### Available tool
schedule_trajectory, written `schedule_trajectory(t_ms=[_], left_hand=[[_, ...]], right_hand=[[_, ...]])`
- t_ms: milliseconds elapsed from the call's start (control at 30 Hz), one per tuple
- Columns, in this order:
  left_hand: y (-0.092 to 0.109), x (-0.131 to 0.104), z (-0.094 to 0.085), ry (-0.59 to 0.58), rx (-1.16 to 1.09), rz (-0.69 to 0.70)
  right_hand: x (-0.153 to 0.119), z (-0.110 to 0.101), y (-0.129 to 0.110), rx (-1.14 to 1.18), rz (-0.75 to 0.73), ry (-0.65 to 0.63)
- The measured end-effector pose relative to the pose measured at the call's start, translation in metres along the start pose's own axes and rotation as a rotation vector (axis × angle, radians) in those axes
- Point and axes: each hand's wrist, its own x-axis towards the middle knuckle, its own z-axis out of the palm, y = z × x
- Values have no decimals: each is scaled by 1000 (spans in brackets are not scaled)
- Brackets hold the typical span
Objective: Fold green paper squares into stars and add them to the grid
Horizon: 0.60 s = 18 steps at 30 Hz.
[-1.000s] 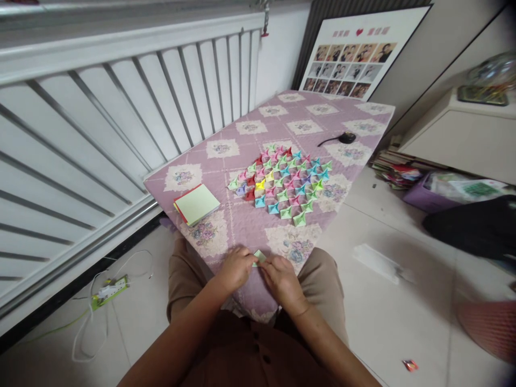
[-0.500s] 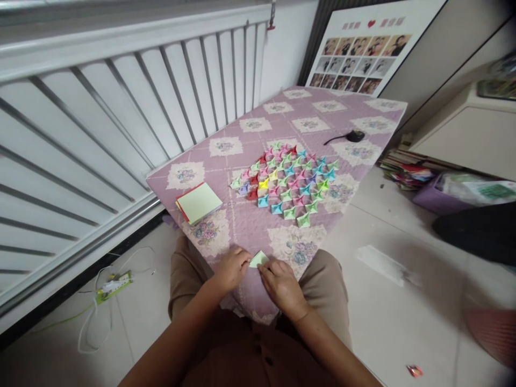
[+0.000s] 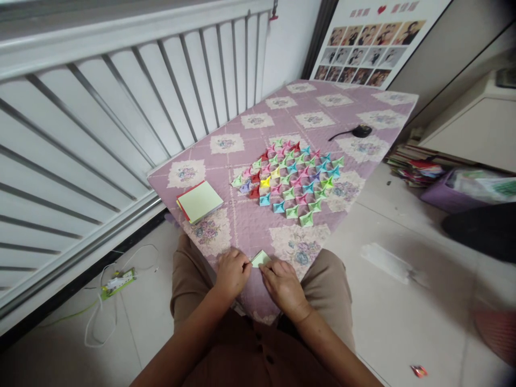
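Observation:
A small folded piece of pale green paper point(image 3: 261, 258) lies near the close corner of the table, between my two hands. My left hand point(image 3: 234, 271) pinches its left corner with thumb and forefinger. On the other side, my right hand point(image 3: 281, 279) is closed at the paper's lower right edge, its fingertips pressing it against the cloth. Beyond them, several folded paper pieces point(image 3: 288, 194) in green, pink, blue, red and yellow stand in slanting rows. A stack of coloured paper sheets point(image 3: 200, 201), pale green on top, rests to the left.
The table's purple flowered cloth point(image 3: 250, 231) narrows to a corner at my lap. A black object with a thin cord point(image 3: 362, 130) lies at the far right. A white radiator point(image 3: 181, 80) runs along the left. On the floor sits a power strip point(image 3: 119, 283).
The view has shifted slightly. My left hand has turned a little at the paper's left corner; my right hand stays at its right edge. The rows and the stack have not moved.

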Motion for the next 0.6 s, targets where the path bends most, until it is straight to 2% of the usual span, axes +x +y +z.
schedule_trajectory(t_ms=[333, 600], left_hand=[[7, 2, -4, -50, 71, -41], [4, 10, -9, -154, 100, -51]], right_hand=[[0, 2, 1, -8, 2, 28], [0, 3, 3, 27, -2, 52]])
